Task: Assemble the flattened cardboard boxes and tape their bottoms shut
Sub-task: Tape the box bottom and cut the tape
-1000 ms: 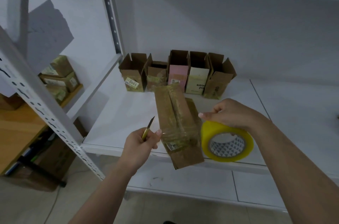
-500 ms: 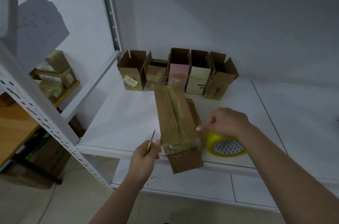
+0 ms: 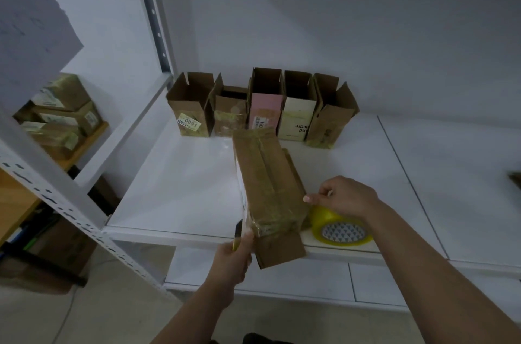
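A: In the head view, what is seen on the white shelf (image 3: 180, 191)?

B: A brown cardboard box (image 3: 270, 191) is seen lying across the shelf's front edge, its near end hanging out past that edge. Its upper face is crossed by shiny tape, and a seam runs along its length.

A: How is the box held?

B: The left hand (image 3: 235, 256) is curled against the near left corner of the box. A thin yellow and dark tool (image 3: 236, 233) is gripped in that same hand, pointing upward just beside the box. Whether it is a knife or a pen cannot be told.

A: And the right hand (image 3: 344, 197)?

B: It is held at the right side of the box, fingers curled, thumb and forefinger pinched together close to the box's edge. What is pinched cannot be made out; possibly a tape end.

A: Where is the tape?

B: A yellow tape roll (image 3: 342, 229) is laid flat on the shelf, just right of the box and below the right hand.

A: What else is placed relative to the box?

B: Behind it, by the back wall, five open boxes (image 3: 262, 107) are stood upright in a row, flaps up. Far to the left of it, past a perforated upright (image 3: 56, 191), taped parcels (image 3: 60, 112) are stacked on a wooden surface.
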The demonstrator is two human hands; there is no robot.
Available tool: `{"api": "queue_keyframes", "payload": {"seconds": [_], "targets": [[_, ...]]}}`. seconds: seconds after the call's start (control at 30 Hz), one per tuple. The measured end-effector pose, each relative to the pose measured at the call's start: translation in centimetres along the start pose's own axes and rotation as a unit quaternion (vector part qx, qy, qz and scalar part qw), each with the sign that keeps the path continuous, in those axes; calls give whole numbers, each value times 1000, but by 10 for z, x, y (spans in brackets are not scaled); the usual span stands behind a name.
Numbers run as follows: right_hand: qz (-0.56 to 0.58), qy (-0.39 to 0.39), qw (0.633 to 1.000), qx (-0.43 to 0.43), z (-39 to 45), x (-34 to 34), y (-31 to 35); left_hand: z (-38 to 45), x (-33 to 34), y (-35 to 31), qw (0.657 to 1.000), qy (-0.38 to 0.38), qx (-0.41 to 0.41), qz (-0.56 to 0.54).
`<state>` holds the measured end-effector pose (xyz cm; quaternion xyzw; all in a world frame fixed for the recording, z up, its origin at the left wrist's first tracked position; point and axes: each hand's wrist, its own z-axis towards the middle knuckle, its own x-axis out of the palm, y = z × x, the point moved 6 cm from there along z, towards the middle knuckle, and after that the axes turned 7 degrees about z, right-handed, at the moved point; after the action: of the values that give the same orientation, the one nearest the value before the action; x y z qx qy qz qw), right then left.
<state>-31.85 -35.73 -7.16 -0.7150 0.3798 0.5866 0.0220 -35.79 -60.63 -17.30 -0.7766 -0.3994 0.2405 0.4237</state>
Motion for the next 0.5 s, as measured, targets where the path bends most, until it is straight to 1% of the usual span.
{"api": "queue_keyframes", "payload": {"seconds": [0.07, 0.1, 0.17, 0.23, 0.27, 0.3, 0.37, 0.43, 0.5], "targets": [[1, -6, 1000, 3, -1, -1, 0, -1, 5, 17, 999, 18, -26, 19], [2, -7, 1000, 5, -2, -1, 0, -3, 3, 19, 999, 15, -25, 21], [4, -5, 1000, 9, -2, -1, -1, -5, -12, 5, 1000, -14, 16, 11], [7, -3, 1000, 13, -3, 0, -1, -10, -32, -26, 996, -45, 77, -1], [10, -3, 1000, 15, -3, 0, -1, -13, -37, -42, 993, -44, 107, -6], [16, -1, 1000, 17, -2, 0, -1, -15, -38, -59, 991, -32, 132, -6], [30, 6, 999, 21, -2, 3, 1, -16, -27, -88, 985, 2, 167, 37], [35, 15, 999, 21, -3, 6, 4, -16, -1, -116, 975, 41, 201, 88], [26, 19, 999, 25, -4, 7, 8, -14, 26, -136, 963, 79, 216, 138]]}}
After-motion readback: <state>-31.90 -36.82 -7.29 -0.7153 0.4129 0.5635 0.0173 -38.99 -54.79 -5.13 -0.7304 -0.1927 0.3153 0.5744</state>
